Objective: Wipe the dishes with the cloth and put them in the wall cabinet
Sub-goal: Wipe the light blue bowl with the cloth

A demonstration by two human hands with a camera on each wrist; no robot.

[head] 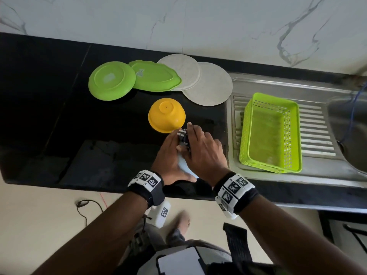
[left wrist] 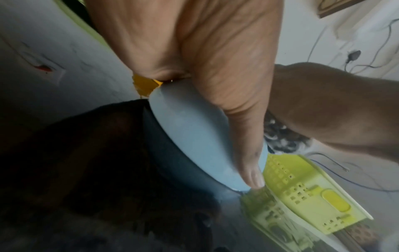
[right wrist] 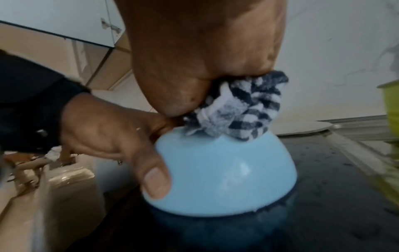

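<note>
A light blue bowl (right wrist: 222,175) stands upside down on the black counter (head: 59,108) near its front edge. My left hand (head: 171,153) grips its side, the thumb (right wrist: 155,180) pressed low on the wall. My right hand (head: 198,143) holds a bunched black-and-white checked cloth (right wrist: 241,105) and presses it on the bowl's base. In the head view only a sliver of the blue bowl (head: 183,165) and the cloth (head: 183,136) show between the hands. An upturned yellow bowl (head: 166,115) sits just behind them. Two green plates (head: 112,83) and two white plates (head: 208,84) lie further back.
A lime green plastic basket (head: 272,132) stands on the steel drainboard (head: 317,124) to the right, with the sink basin (head: 349,135) beyond it. A marble wall (head: 178,20) backs the counter. A cabinet door (right wrist: 54,18) shows in the right wrist view.
</note>
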